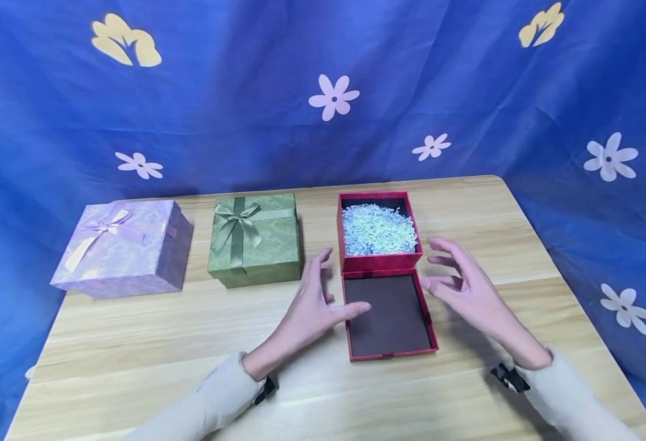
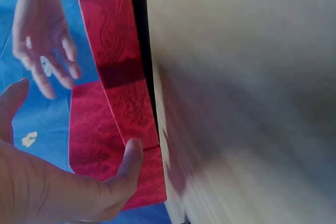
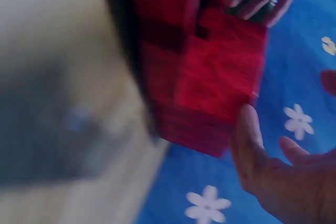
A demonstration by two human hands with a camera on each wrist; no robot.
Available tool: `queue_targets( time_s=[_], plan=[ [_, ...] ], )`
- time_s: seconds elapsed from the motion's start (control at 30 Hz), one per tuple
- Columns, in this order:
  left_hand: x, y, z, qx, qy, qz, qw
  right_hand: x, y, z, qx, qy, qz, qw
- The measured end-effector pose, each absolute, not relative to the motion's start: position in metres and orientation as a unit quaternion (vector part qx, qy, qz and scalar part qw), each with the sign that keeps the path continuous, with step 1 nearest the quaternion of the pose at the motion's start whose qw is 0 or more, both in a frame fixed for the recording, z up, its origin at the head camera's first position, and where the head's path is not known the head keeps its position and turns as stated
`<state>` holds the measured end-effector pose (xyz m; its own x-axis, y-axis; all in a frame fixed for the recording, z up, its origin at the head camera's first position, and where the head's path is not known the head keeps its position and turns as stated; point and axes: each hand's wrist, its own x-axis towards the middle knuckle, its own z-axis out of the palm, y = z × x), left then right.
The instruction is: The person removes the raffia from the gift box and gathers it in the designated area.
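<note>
A red gift box (image 1: 380, 264) stands uncovered on the table, filled with pale blue paper shreds (image 1: 378, 229). Directly in front of it, its red lid (image 1: 393, 355) lies with the dark inside facing up. On the left side, my left hand (image 1: 314, 303) has its fingers extended, and the thumb reaches over the lid's left edge. My right hand (image 1: 474, 297) is at the right of box and lid, fingers loosely bent with nothing between them. Both wrist views show the patterned red sides of the box (image 2: 86, 129) and lid (image 2: 118, 51); whether any fingertip touches them I cannot tell.
Left of the red box stands a green gift box (image 1: 267, 245) with a ribbon bow. Farther left is a lilac gift box (image 1: 130, 257), also bowed. A blue flowered cloth (image 1: 245, 92) hangs behind the wooden table (image 1: 163, 355).
</note>
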<state>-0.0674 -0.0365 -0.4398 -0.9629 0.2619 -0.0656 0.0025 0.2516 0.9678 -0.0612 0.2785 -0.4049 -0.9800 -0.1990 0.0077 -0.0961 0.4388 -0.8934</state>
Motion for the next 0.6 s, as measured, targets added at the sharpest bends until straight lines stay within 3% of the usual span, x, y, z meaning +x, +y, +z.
queue_targets(
  time_s=[0.27, 0.6],
  plan=[
    [-0.092, -0.025, -0.443, 0.122, 0.798, 0.585, 0.077, -0.106, 0.268, -0.355, -0.131, 0.87, -0.468, 0.075],
    [-0.127, -0.01, -0.452, 0.12, 0.794, 0.592, 0.067, -0.162, 0.24, -0.352, -0.207, 0.891, -0.367, 0.17]
  ],
)
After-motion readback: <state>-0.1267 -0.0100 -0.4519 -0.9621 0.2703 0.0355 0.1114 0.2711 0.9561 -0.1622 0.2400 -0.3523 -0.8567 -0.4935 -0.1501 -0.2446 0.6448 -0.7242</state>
